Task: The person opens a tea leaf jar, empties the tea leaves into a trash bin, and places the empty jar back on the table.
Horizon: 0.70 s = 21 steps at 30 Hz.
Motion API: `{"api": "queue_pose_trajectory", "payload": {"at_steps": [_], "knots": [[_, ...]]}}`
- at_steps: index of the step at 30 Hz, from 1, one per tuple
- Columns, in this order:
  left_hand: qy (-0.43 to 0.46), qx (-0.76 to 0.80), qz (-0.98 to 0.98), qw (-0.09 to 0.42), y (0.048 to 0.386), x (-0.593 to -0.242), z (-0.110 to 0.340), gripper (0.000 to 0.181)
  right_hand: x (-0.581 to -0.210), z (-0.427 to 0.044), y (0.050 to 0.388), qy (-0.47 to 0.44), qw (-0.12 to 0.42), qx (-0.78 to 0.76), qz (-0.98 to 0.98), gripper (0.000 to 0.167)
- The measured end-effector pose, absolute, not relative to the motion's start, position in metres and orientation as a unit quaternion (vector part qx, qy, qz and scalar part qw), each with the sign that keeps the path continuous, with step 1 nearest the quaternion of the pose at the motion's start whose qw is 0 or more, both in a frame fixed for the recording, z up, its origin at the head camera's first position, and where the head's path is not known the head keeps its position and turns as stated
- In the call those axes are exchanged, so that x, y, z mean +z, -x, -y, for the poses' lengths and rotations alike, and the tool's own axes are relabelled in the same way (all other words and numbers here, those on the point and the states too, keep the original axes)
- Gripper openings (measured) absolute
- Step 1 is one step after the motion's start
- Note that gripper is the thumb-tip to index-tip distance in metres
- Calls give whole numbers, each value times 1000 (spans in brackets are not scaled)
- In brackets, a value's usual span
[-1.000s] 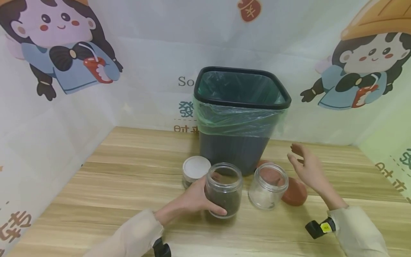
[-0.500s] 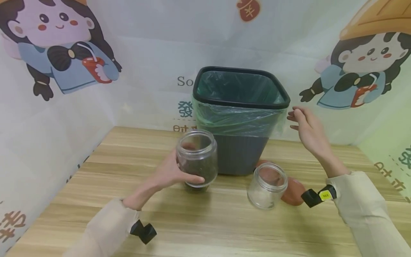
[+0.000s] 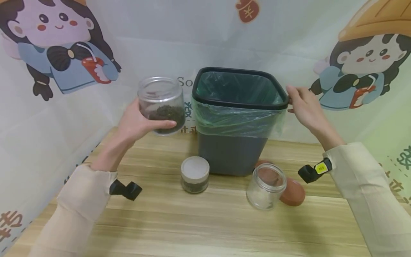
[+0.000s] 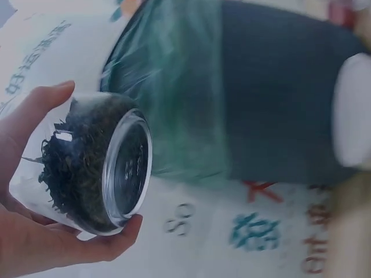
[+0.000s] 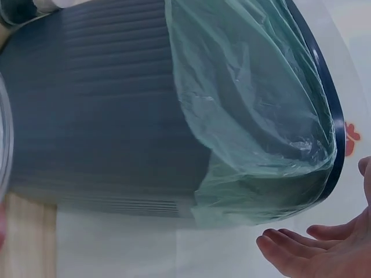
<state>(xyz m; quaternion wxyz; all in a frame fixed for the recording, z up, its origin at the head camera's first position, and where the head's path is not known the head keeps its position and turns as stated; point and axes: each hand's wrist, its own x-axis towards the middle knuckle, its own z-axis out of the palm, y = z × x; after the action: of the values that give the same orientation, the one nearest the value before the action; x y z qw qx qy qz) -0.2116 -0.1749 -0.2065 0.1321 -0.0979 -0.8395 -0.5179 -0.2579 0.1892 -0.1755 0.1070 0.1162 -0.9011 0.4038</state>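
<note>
My left hand [image 3: 131, 121] holds an open clear jar [image 3: 162, 89] above the table, left of the trash bin [image 3: 231, 153]. Dark, dried leaves, like loose tea, fill its lower part; in the left wrist view the leaves [image 4: 84, 162] show through the side, with thumb and fingers wrapped around the jar. At the bin's right side is my right hand [image 3: 308, 109], fingertips close to the black rim [image 3: 237, 104]. In the right wrist view the relaxed fingers [image 5: 290, 249] appear apart from the rim. A green plastic liner [image 3: 234, 119] is folded over the bin's edge.
A small white-lidded jar [image 3: 194, 175] with dark contents stands in front of the bin's left corner. Right of it is an uncovered clear jar [image 3: 265, 187], beside a reddish-brown lid [image 3: 293, 192]. Printed fabric walls [image 3: 144, 53] enclose the wooden table [image 3: 192, 225].
My left hand has lifted the jar of leaves from the table, up and to the left, past the white-lidded jar. My right hand has risen to the bin's right rim.
</note>
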Motion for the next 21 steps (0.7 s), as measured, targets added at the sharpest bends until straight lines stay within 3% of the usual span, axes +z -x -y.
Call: {"api": "queue_pose_trajectory", "payload": {"at_steps": [10, 16, 19, 21], "knots": [[69, -387, 896, 206, 239, -157, 165, 98, -156, -176, 270, -83, 50, 331, 939, 77], [81, -334, 908, 240, 255, -143, 152, 93, -148, -172, 278, -90, -13, 279, 956, 81], [104, -311, 907, 264, 263, -136, 144, 91, -145, -171, 282, -87, -33, 248, 964, 80], [119, -290, 909, 276, 268, -131, 139, 91, -144, -170, 284, -87, -28, 231, 969, 71]]}}
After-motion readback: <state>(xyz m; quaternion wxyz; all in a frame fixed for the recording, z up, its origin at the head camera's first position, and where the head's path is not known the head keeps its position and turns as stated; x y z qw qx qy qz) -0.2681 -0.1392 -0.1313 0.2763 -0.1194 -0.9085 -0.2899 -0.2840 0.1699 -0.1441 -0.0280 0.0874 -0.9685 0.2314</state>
